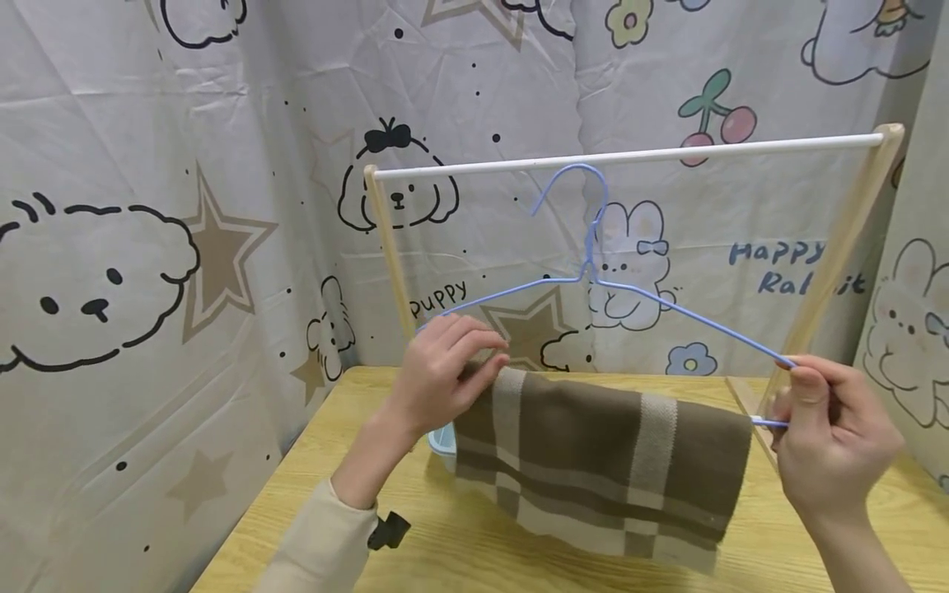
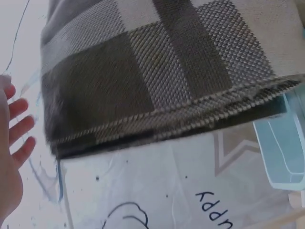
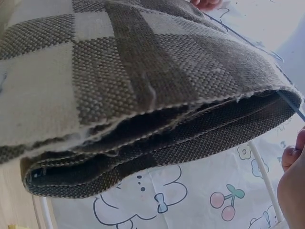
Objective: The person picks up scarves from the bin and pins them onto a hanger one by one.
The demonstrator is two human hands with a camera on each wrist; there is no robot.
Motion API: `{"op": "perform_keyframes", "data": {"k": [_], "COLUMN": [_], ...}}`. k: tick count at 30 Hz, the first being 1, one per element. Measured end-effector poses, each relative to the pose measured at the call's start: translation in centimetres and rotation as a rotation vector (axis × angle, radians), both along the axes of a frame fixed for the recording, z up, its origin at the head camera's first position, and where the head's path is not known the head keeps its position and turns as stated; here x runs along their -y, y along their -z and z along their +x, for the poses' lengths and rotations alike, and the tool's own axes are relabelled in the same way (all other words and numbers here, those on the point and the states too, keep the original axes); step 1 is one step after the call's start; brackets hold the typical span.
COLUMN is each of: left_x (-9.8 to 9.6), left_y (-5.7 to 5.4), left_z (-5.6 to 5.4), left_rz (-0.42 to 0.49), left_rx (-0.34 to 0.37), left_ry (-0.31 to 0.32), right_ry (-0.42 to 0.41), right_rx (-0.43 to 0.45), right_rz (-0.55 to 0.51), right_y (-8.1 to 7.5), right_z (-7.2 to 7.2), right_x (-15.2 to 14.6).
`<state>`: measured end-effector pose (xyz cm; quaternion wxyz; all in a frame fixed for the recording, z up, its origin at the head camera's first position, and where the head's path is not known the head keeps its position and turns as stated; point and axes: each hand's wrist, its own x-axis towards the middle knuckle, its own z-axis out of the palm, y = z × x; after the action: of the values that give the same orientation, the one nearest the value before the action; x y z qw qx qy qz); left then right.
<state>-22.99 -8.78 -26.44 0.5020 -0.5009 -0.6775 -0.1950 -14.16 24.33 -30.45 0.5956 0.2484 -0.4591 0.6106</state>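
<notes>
A slim, blue wire hanger point(image 1: 589, 259) with a twisted neck carries a coarsely woven cloth in brown and cream checks point(image 1: 578, 461), folded over its lower bar; the right wrist view shows layered, fuzzy edges. The right hand point(image 1: 841, 428) pinches the hanger's right corner between thumb and fingers. Near the hanger's left end, partly hiding it, the left hand point(image 1: 448, 371) has its fingers loosely bent and apart. Behind the hanger stands a rack with a smooth white rod point(image 1: 667, 155). Below the hanger's left side, the cloth mostly covers a light-blue container point(image 1: 442, 441).
</notes>
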Motion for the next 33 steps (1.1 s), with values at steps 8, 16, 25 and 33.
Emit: {"op": "perform_keyframes", "data": {"k": [8,16,25,33], "left_x": [2.5,2.5,3.0,3.0], "left_y": [1.7,4.2,5.2,6.0], "left_z": [-0.4,0.2,0.0,-0.4], "left_rz": [0.278,0.369,0.451,0.532], "left_rx": [0.214,0.445,0.241,0.119], "left_ry": [-0.044,-0.014,0.015,0.039], "right_ry": [-0.076,-0.201,-0.253,-0.081], "right_rx": [-0.046,-0.107,-0.132,0.057], "right_rz": [0.004,0.024,0.075,0.224], "right_y": [0.1,0.4,0.7,1.6], "right_z": [-0.2,-0.6,-1.2,-1.7], "right_x": [0.0,0.7,0.3,-0.7]}}
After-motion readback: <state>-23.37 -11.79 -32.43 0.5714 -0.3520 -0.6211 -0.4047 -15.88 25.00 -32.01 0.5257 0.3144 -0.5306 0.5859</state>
